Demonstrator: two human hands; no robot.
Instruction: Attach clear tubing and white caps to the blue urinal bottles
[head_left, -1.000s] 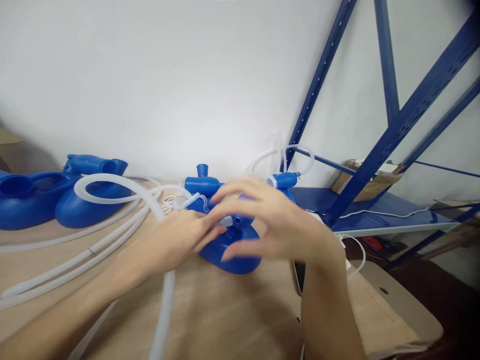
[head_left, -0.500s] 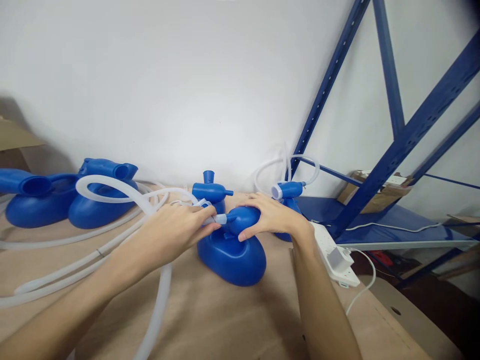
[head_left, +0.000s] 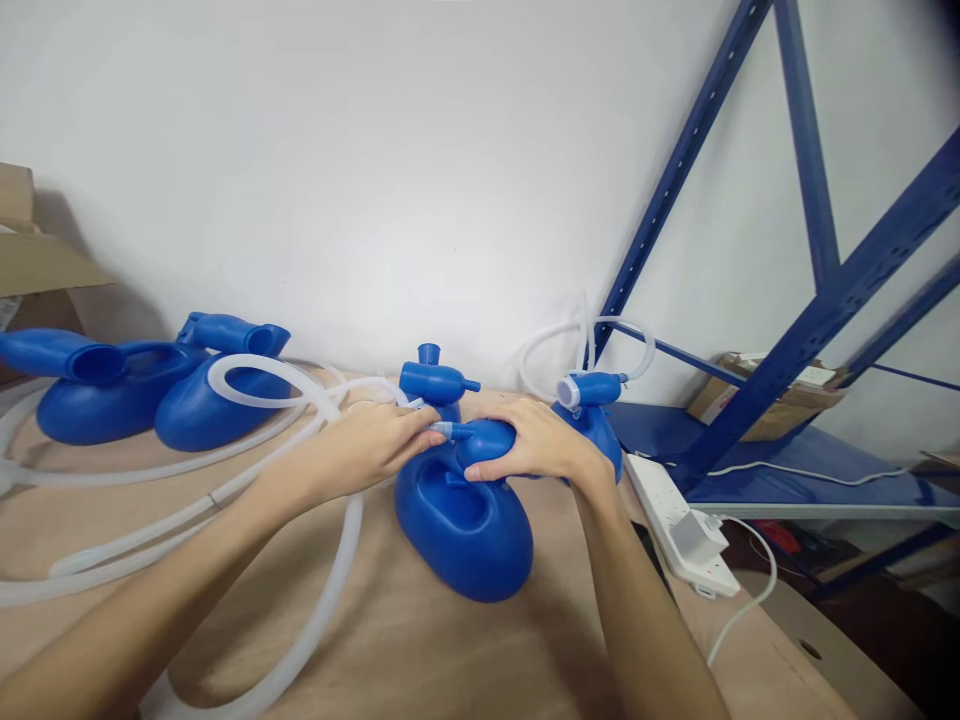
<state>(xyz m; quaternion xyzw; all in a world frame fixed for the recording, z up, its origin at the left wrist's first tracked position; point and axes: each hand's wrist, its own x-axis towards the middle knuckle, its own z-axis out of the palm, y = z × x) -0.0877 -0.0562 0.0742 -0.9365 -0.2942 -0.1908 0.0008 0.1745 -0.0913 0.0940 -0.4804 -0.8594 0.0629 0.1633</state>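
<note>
A blue plastic urinal bottle [head_left: 480, 550] with a rounded body and a handle opening stands on the table in front of me. My right hand [head_left: 536, 440] is wrapped around its bulb-shaped upper part from the right, with the thumb in front. From the left, my left hand [head_left: 386, 440] pinches the end of a translucent white tube [head_left: 337, 560]. A clear tip [head_left: 442, 430] at that end meets the bottle's thin blue spout [head_left: 463, 431]. How far it sits on the spout I cannot tell. The tube loops left and down over the table.
Similar blue bottles stand behind at the centre [head_left: 435, 382], at the right [head_left: 600, 430] and at the left [head_left: 82, 410]. More white tubing [head_left: 150, 478] lies left. A white power strip [head_left: 682, 530] and blue metal shelving [head_left: 795, 350] are right; a cardboard box [head_left: 52, 260] is far left.
The view has shifted slightly. The held bottle has turned a little, so more of its handle opening shows. Both hands keep their hold, and the tube's lower loop has swung into a wider curve.
</note>
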